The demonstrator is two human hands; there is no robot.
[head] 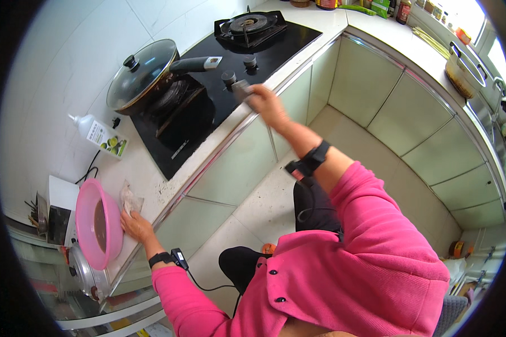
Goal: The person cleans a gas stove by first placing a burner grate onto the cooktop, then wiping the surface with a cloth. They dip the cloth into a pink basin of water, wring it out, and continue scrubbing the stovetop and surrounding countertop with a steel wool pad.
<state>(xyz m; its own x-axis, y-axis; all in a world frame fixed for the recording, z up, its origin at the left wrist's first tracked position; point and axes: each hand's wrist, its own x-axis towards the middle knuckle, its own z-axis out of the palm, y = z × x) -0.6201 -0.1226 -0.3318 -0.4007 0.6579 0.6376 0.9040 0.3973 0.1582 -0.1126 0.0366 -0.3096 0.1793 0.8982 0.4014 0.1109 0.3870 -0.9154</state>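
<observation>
My right hand (267,105) grips a grey scraper-like tool (243,92), blurred, at the front edge of the black glass gas hob (219,99), close to its knobs. On the counter at the left, my left hand (137,226) holds a crumpled whitish cloth (131,201). Beside that hand stands a pink plastic basin (114,223) with murky brown water in it. Dark crumbs lie on the white countertop (152,181) between the cloth and the hob.
A lidded frying pan (145,78) sits on the near burner, its handle pointing over the hob. A white bottle (101,135) leans beside it. A metal pot lid (82,269) lies past the basin. At the far right stands a stained pot (464,76). Crumbs dot the floor.
</observation>
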